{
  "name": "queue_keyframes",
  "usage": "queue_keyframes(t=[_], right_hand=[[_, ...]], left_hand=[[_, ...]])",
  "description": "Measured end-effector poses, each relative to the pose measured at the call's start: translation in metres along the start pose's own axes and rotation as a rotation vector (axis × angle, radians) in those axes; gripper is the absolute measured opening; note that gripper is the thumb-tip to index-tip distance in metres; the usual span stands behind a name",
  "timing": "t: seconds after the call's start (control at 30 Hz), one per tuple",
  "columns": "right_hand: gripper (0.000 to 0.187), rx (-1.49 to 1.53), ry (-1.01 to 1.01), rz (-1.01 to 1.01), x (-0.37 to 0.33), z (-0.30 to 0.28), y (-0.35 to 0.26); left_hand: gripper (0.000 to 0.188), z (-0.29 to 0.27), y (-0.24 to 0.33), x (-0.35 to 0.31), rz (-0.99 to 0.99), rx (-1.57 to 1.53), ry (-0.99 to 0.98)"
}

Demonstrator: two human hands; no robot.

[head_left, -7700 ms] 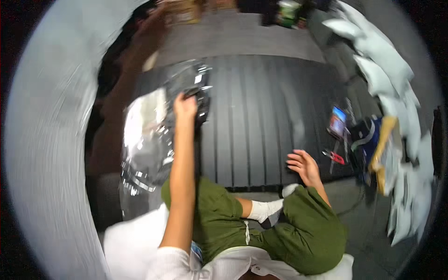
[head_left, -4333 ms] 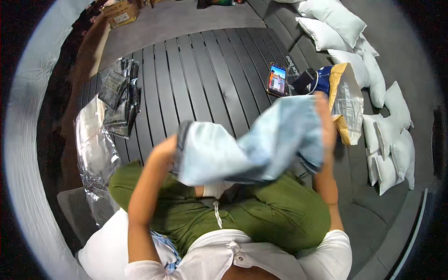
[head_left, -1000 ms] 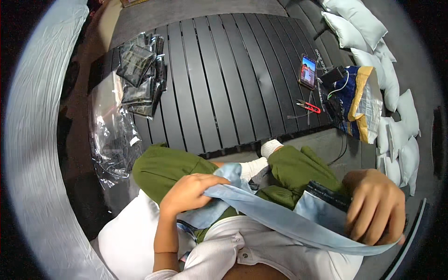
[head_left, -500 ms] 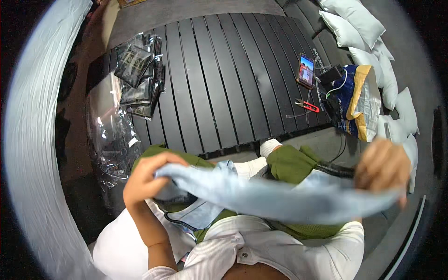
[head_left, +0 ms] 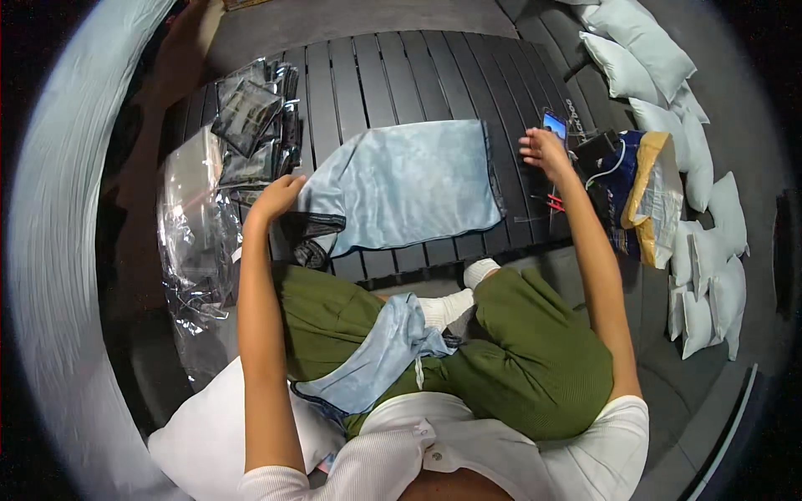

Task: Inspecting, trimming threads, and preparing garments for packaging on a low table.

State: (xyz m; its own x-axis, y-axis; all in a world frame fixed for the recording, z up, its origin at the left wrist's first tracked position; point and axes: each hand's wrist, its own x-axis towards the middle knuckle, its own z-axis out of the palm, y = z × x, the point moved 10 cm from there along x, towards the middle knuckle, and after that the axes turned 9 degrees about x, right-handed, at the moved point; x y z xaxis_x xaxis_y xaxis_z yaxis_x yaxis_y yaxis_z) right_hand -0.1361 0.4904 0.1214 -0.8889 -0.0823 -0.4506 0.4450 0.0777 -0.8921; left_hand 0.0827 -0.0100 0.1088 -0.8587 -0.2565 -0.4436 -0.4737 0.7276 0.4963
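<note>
A light blue, sheeny cloth piece with dark trim lies spread on the black slatted table. Its left end bunches, showing dark edging. At that end is my left hand, fingers extended by the cloth's edge; whether they touch it I cannot tell. Past the cloth's right edge, my right hand hovers with fingers apart and nothing in them, partly covering a phone. A second light blue cloth with dark edging rests crumpled across my lap.
Dark folded packets in clear plastic are piled at the table's left, beside loose clear bags. Red-handled thread snips lie on the right, near a blue and yellow bag. Several white pillows line the far right.
The cloth stretched between my hands above my lap now lies flat on the table. Both hands have moved forward, and my right hand has let go of it.
</note>
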Motion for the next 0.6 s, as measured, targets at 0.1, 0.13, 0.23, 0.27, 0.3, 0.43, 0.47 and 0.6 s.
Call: queue_keyframes(t=[0.1, 0.13, 0.23, 0.27, 0.3, 0.43, 0.47, 0.6], right_hand=[[0.028, 0.009, -0.035, -0.034, -0.015, 0.016, 0.03], [0.028, 0.011, -0.039, -0.022, -0.019, 0.013, 0.038], [0.038, -0.287, -0.024, -0.132, -0.035, 0.027, 0.034], [0.041, -0.362, -0.02, -0.135, -0.046, 0.032, 0.029], [0.044, -0.443, -0.007, -0.134, -0.052, 0.032, 0.029], [0.061, -0.637, -0.183, -0.084, -0.068, 0.05, 0.045], [0.062, -0.634, -0.204, -0.104, -0.07, 0.048, 0.044], [0.05, -0.448, -0.284, -0.234, -0.065, 0.058, 0.036]], left_hand=[[0.054, 0.008, -0.004, -0.022, -0.072, -0.165, -0.185], [0.066, 0.01, 0.003, -0.028, -0.033, -0.188, -0.161], [0.092, 0.009, 0.019, -0.036, 0.131, 0.115, -0.092], [0.102, 0.015, 0.033, -0.039, 0.181, 0.232, -0.047], [0.114, 0.024, 0.048, -0.042, 0.24, 0.344, -0.011], [0.1, 0.052, 0.065, -0.047, 0.236, 0.521, 0.011], [0.083, 0.043, 0.069, -0.043, 0.206, 0.49, 0.04], [0.031, -0.022, 0.021, -0.005, 0.095, 0.007, 0.34]])
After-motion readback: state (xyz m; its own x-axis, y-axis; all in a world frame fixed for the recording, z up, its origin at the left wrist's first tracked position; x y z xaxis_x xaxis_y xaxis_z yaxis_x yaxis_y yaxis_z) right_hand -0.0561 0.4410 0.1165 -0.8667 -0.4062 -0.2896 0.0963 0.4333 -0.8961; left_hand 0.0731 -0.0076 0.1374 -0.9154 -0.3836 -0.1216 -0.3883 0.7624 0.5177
